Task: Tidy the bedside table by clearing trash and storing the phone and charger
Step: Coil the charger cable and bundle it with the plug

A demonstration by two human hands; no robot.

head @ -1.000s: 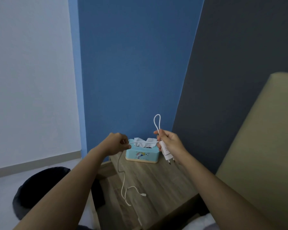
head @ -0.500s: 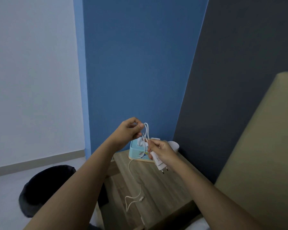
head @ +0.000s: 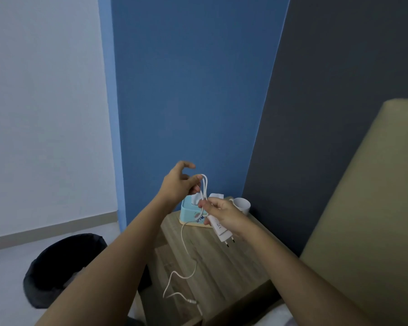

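Observation:
My right hand (head: 223, 214) grips the white charger plug (head: 220, 230), prongs pointing down, and pinches the base of a cable loop. My left hand (head: 179, 183) holds the top of that white cable loop (head: 205, 184) between thumb and fingers, above the wooden bedside table (head: 222, 267). The rest of the cable (head: 184, 250) hangs down and curls on the table top, its connector end (head: 192, 302) lying near the front edge. No phone is visible.
A light blue tissue box (head: 191, 214) and a white cup (head: 242, 205) stand at the back of the table. A black trash bin (head: 57, 267) sits on the floor to the left. A beige headboard (head: 363, 220) rises on the right.
My left hand rose from the left side up to the loop above my right hand, folding more cable into it. The free cable on the table grew shorter.

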